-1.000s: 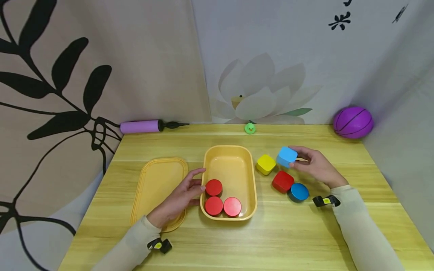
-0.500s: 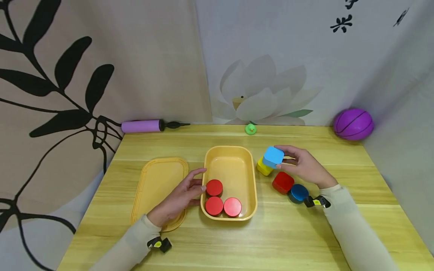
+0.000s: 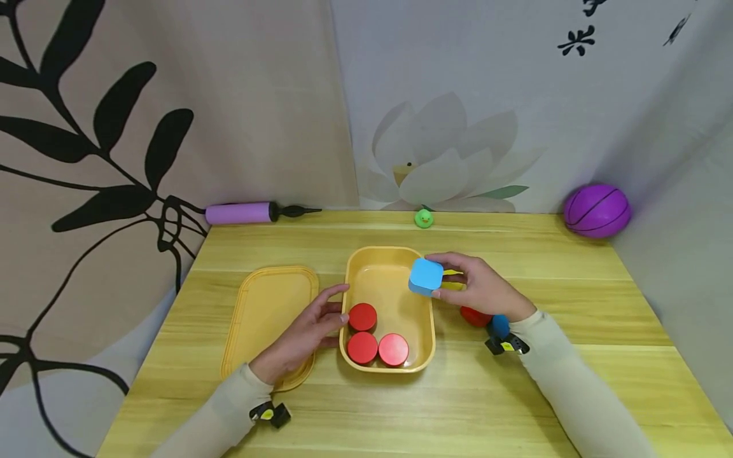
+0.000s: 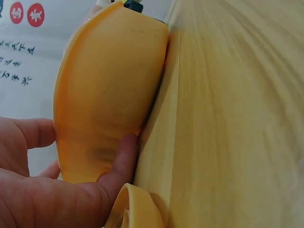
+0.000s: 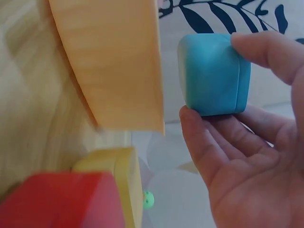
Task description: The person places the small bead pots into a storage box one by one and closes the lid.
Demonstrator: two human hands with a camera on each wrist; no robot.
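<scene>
My right hand (image 3: 481, 286) pinches a light blue rounded-square block (image 3: 425, 275) between thumb and fingertips. It is held up over the right rim of a yellow-orange plastic box (image 3: 387, 280); the right wrist view shows the block (image 5: 213, 73) clear of the box wall (image 5: 109, 61). Inside the box, several red round blocks (image 3: 393, 350) sit at the near end. My left hand (image 3: 300, 337) touches the box's left side, fingers against the outer wall and thumb by the rim. Partly hidden below my right hand are a yellow block (image 3: 454, 285), a red block (image 3: 475, 316) and a blue round block (image 3: 500, 326).
A matching yellow-orange lid (image 3: 275, 299) lies left of the box, partly under my left hand. Along the table's back edge are a purple hand pump (image 3: 240, 214), a small green duck (image 3: 424, 219) and a purple ball (image 3: 597, 210). Printed curtains hang behind the table.
My right hand has carried the light blue block leftward, past the yellow block to the box's right rim. My left hand has stayed at the box's side.
</scene>
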